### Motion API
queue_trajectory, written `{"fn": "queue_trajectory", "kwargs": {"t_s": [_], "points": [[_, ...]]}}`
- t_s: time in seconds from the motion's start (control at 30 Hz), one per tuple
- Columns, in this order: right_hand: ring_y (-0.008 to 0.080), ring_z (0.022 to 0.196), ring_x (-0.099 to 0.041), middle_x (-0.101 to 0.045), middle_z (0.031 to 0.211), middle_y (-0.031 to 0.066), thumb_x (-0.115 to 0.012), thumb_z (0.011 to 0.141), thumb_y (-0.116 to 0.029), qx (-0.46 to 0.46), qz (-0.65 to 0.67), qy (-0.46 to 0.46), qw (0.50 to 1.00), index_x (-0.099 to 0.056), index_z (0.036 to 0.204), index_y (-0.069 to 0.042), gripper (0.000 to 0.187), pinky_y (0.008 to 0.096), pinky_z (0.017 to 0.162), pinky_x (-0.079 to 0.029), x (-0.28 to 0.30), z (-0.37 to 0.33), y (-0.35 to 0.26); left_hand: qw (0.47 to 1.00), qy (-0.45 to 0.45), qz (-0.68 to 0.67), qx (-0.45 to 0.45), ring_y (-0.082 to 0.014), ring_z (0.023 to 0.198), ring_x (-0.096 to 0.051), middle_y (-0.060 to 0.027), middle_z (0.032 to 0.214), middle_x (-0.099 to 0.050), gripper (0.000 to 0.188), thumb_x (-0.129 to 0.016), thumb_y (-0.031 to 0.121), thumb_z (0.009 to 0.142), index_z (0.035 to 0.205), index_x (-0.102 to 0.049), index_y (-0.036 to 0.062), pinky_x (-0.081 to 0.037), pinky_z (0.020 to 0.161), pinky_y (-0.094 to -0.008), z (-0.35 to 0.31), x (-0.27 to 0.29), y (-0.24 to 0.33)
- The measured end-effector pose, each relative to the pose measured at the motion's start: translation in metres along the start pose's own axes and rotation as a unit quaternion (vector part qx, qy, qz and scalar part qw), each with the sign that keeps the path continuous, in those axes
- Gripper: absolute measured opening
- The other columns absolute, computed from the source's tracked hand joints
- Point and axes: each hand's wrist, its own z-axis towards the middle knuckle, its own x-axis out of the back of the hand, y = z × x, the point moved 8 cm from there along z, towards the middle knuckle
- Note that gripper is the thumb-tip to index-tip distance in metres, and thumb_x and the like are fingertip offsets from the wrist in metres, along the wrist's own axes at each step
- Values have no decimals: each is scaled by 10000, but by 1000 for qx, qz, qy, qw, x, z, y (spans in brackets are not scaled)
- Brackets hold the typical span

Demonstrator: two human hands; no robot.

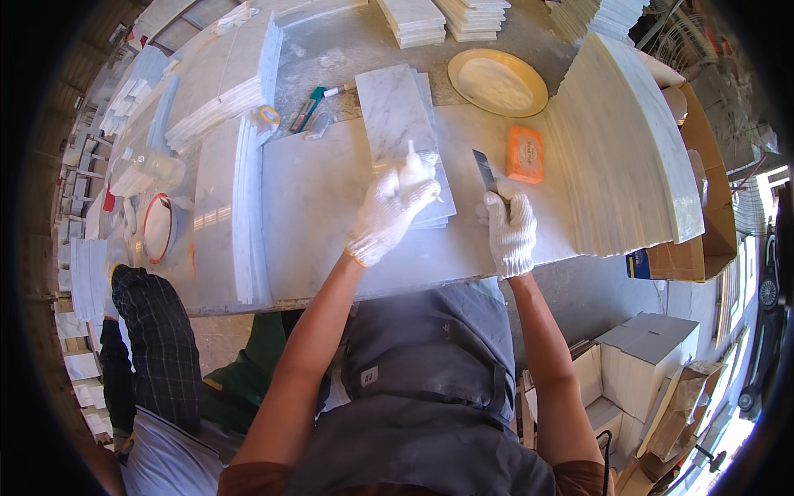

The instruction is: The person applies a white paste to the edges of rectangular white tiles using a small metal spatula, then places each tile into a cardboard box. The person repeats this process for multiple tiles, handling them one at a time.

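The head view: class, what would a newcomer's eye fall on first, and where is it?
Probably the bright orange block, beyond the right hand, with the yellow bowl farther back. Next, near the centre, the white-gloved left hand holding what looks like a white nozzled bottle over grey-veined slabs. A long row of pale slabs lines the right side.

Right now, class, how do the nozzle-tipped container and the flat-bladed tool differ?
The nozzle-tipped container is white; the flat-bladed tool is dark grey. The container tapers to a narrow tip; the tool shows a broad, flat blade. The container is in the left hand, over marble slabs; the tool is in the right hand, beside an orange block. Both are held by gloved hands.
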Motion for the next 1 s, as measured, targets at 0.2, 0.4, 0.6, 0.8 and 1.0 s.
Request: {"fn": "queue_trajectory", "kwargs": {"t_s": [0.2,0.4,0.6,0.8,1.0], "points": [[108,731,-701,-697,903,60,-655,1070,-104,-11,13,5,1000,-664,1214,5,180,279,661,-596,1,0,-2,998,-20,-64,20,-126,1064,-687,-79,1293,-721,404,-751,127,1017,1374,-642,-27,-584,945,-298,27,6,-3],[124,768,-728,-705,920,71,-656,1069,-112,-33,23,4,999,-670,1210,11,187,283,667,-615,2,0,-3,996,-90,29,-1,-131,1010,-699,-76,1220,-747,397,-760,170,1022,1362,-664,-11,-587,889,-291,32,0,2],[131,778,-735,-716,943,83,-655,1067,-105,-11,6,13,1000,-670,1218,12,192,289,676,-624,2,1,-4,996,-73,12,48,-130,1015,-696,-78,1225,-746,377,-758,160,1006,1329,-676,-15,-574,915,-297,41,8,6],[128,768,-727,-728,938,87,-651,1064,-92,-17,-10,25,999,-671,1209,9,177,289,670,-617,3,-1,-1,995,-69,-49,45,-137,1027,-714,-81,1170,-749,432,-792,143,977,1355,-671,-28,-595,904,-308,19,9,8],[119,729,-706,-731,886,86,-653,1061,-88,13,2,35,999,-668,1197,3,164,287,660,-599,6,0,-8,979,-163,118,-1,-116,1071,-697,-60,1207,-748,429,-799,204,986,1364,-685,35,-579,954,-310,-5,-28,5]]}}
